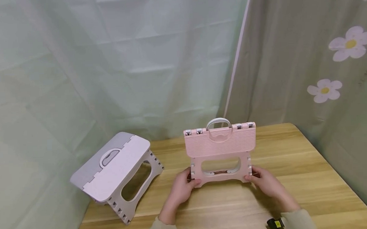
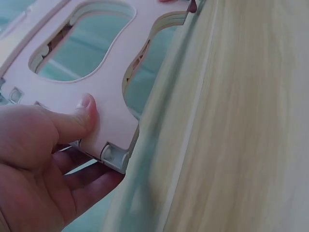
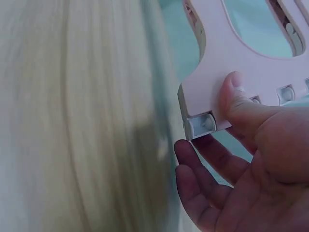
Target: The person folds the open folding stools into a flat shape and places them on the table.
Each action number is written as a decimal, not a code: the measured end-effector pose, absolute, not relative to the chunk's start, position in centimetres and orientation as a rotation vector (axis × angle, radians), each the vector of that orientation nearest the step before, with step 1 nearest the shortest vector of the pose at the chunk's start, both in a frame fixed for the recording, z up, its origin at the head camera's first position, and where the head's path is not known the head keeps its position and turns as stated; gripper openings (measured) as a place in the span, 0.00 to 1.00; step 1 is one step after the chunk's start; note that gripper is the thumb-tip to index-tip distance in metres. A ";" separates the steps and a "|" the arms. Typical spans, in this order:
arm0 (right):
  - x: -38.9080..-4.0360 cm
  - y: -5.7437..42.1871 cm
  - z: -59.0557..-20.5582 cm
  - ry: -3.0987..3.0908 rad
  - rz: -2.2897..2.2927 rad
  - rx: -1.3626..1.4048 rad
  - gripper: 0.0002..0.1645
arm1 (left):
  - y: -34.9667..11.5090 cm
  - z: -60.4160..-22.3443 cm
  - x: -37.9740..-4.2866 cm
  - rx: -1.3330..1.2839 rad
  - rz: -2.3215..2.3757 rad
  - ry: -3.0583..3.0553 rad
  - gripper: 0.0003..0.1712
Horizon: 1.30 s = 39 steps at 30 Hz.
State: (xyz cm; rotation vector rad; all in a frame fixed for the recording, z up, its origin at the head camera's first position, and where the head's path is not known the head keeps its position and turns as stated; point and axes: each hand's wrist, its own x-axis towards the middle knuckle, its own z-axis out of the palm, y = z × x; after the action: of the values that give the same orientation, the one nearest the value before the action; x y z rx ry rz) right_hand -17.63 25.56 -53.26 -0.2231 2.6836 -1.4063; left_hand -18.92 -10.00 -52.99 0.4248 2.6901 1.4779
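A pink folding stool (image 1: 220,147), its seat panel hanging down over the leg frame and a white carry handle on top, is upright between my two hands. My left hand (image 1: 183,187) grips the lower left leg, with the thumb on the front face and the fingers behind, as the left wrist view shows. At the lower right leg my right hand (image 1: 266,182) pinches the frame, thumb in front. In the right wrist view the other fingers (image 3: 205,191) curl below the leg's corner.
To the left an unfolded folding stool (image 1: 118,168), pale lilac and grey, stands on the wooden table (image 1: 224,211). A pale curtain (image 1: 156,61) hangs behind the table, and a darker flowered curtain (image 1: 279,55) hangs to the right.
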 end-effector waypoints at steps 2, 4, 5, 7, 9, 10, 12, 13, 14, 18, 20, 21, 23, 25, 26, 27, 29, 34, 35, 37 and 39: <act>-17.2 26.1 -53.0 2.659 -1.429 -0.203 0.29 | -9.4 -52.8 -18.6 0.431 1.506 2.659 0.19; -16.7 26.9 -52.9 2.630 -1.449 -0.178 0.31 | -8.7 -52.9 -18.2 0.419 1.537 2.613 0.17; -16.3 27.3 -52.9 2.605 -1.465 -0.164 0.31 | -8.3 -52.9 -18.0 0.407 1.547 2.591 0.16; -15.6 28.2 -52.9 2.567 -1.489 -0.136 0.32 | -7.6 -53.0 -17.5 0.385 1.566 2.546 0.16; -15.0 29.2 -52.9 2.538 -1.505 -0.120 0.32 | -6.7 -53.1 -17.0 0.353 1.589 2.489 0.15; -14.7 29.7 -53.0 2.531 -1.505 -0.117 0.32 | -6.3 -53.1 -16.8 0.343 1.602 2.459 0.16; -14.2 30.5 -53.0 2.497 -1.518 -0.087 0.32 | -5.5 -53.1 -16.4 0.323 1.639 2.392 0.16; -14.0 30.9 -52.9 2.493 -1.517 -0.073 0.32 | -5.1 -53.1 -16.3 0.313 1.656 2.361 0.16; -13.8 31.2 -52.9 2.486 -1.514 -0.054 0.32 | -4.7 -53.1 -16.1 0.300 1.670 2.337 0.17; -13.4 32.3 -52.5 2.478 -1.470 0.045 0.35 | -3.2 -53.3 -15.8 0.257 1.734 2.245 0.18; -13.3 32.7 -52.3 2.493 -1.426 0.081 0.37 | -2.7 -53.5 -15.9 0.240 1.758 2.208 0.18; -13.4 32.9 -52.2 2.513 -1.385 0.096 0.38 | -2.5 -53.6 -15.9 0.232 1.766 2.191 0.17; -13.5 33.2 -52.1 2.546 -1.315 0.104 0.38 | -2.2 -53.8 -16.0 0.216 1.761 2.187 0.17; -13.6 33.4 -52.2 2.570 -1.254 0.105 0.38 | -2.1 -54.0 -16.1 0.201 1.723 2.222 0.17; -13.7 33.4 -52.3 2.575 -1.231 0.114 0.39 | -2.1 -54.0 -16.2 0.194 1.698 2.247 0.17; -13.8 33.4 -52.4 2.581 -1.212 0.118 0.40 | -2.1 -54.1 -16.2 0.187 1.671 2.272 0.16; -13.9 33.4 -52.5 2.574 -1.201 0.137 0.41 | -2.1 -54.2 -16.2 0.177 1.623 2.313 0.16; -14.0 33.4 -52.6 2.545 -1.198 0.204 0.42 | -2.2 -54.2 -16.1 0.173 1.594 2.329 0.17; -13.9 33.4 -52.6 2.542 -1.201 0.220 0.43 | -2.2 -54.2 -16.0 0.177 1.589 2.328 0.18; -13.8 33.4 -52.7 2.537 -1.221 0.252 0.45 | -2.2 -54.2 -16.0 0.191 1.562 2.346 0.19; -13.7 33.5 -52.8 2.549 -1.232 0.280 0.46 | -2.2 -54.3 -16.1 0.221 1.510 2.393 0.20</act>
State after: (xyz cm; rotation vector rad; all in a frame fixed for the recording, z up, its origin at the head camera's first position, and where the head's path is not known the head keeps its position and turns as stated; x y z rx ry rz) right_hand -13.70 33.52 -52.77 0.2796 2.5490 -1.2320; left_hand -16.11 -2.21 -54.33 0.2210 2.3929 1.5103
